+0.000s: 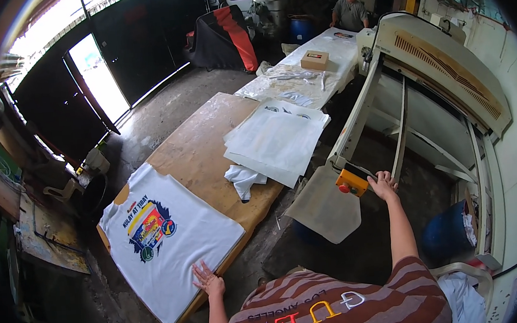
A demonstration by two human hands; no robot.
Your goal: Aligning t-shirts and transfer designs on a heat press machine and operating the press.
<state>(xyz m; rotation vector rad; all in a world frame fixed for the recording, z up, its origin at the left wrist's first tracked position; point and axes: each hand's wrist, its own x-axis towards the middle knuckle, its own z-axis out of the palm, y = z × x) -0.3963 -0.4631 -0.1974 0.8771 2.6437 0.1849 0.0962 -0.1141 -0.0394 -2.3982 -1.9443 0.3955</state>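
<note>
My left hand lies with fingers spread on the lower edge of a white T-shirt with a colourful printed design, laid flat on a brown-topped table. My right hand is curled on the dark bar at the right end of an orange control box with a red button, mounted on a large cream machine. A stack of white sheets lies farther along the table, over a crumpled white cloth.
A long white table extends away, bearing a cardboard box; another person stands at its far end. A covered object stands by black gates, a blue drum beneath the machine, and a bucket at left.
</note>
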